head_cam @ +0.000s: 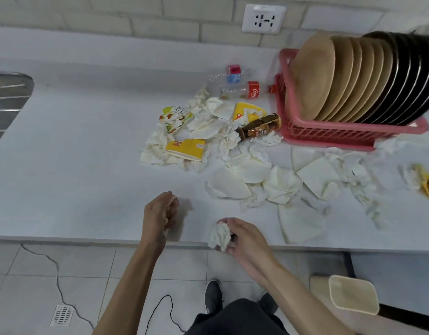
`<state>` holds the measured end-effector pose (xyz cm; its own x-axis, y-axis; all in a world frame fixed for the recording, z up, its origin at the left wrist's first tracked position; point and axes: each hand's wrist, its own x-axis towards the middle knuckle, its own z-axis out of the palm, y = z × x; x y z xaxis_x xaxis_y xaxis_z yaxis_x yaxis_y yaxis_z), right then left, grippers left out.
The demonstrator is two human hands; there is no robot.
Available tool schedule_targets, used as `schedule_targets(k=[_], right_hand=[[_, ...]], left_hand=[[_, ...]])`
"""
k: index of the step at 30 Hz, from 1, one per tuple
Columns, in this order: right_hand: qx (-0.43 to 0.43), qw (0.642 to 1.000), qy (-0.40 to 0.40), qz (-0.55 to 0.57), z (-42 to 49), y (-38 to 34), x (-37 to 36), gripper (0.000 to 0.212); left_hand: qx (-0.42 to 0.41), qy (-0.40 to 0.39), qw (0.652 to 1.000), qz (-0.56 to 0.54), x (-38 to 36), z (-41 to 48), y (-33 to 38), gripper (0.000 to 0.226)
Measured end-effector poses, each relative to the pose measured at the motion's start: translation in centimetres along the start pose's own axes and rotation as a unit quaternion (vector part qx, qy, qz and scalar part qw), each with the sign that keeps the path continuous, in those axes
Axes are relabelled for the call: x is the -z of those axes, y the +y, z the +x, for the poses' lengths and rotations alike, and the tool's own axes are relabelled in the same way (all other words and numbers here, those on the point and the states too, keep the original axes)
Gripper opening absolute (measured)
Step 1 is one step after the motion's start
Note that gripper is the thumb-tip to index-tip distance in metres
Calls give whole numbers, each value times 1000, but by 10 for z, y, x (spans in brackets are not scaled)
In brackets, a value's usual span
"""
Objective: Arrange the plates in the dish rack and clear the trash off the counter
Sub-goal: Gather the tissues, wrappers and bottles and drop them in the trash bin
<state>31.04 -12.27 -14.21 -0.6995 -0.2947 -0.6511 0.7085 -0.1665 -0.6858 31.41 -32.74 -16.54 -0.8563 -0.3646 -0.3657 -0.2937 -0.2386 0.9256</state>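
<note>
Right hand (244, 238) grip closed round a crumpled tissue (219, 235) at the tabletop (87, 165) edge; left hand (160, 213) grip loose, seemingly empty; keep the wad compact, drop it into the bin (353, 296) at five o'clock; napkins (244, 170) remain at one o'clock; plates (353, 76) already racked.

A white wall socket (263, 19) sits on the pale brick wall (111, 15) at the far side. A metal sink (7, 97) shows at the left edge. Down on the tiled floor (136, 262), a thin black cable (167, 296) curls to the right of a small white drain (61, 316).
</note>
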Motion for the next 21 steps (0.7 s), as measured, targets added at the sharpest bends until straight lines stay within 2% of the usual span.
schedule_targets(k=[2, 4, 8, 11, 15, 21], right_hand=[[-24, 997, 8, 70, -9, 11, 7, 21], [-11, 994, -1, 107, -20, 20, 13, 25], [25, 997, -15, 72, -42, 34, 29, 40], [21, 997, 30, 72, -53, 39, 49, 37], [26, 996, 77, 23, -82, 36, 91, 15], [19, 971, 204, 123, -129, 46, 165, 19]], left_hand=[[26, -35, 999, 16, -18, -10, -5, 48], [57, -68, 996, 24, -35, -25, -13, 48], [89, -148, 983, 56, -62, -59, -28, 47], [97, -192, 972, 90, -83, -76, -33, 44], [84, -276, 948, 135, -120, -91, -38, 44], [72, -372, 900, 215, -193, -123, -64, 36]])
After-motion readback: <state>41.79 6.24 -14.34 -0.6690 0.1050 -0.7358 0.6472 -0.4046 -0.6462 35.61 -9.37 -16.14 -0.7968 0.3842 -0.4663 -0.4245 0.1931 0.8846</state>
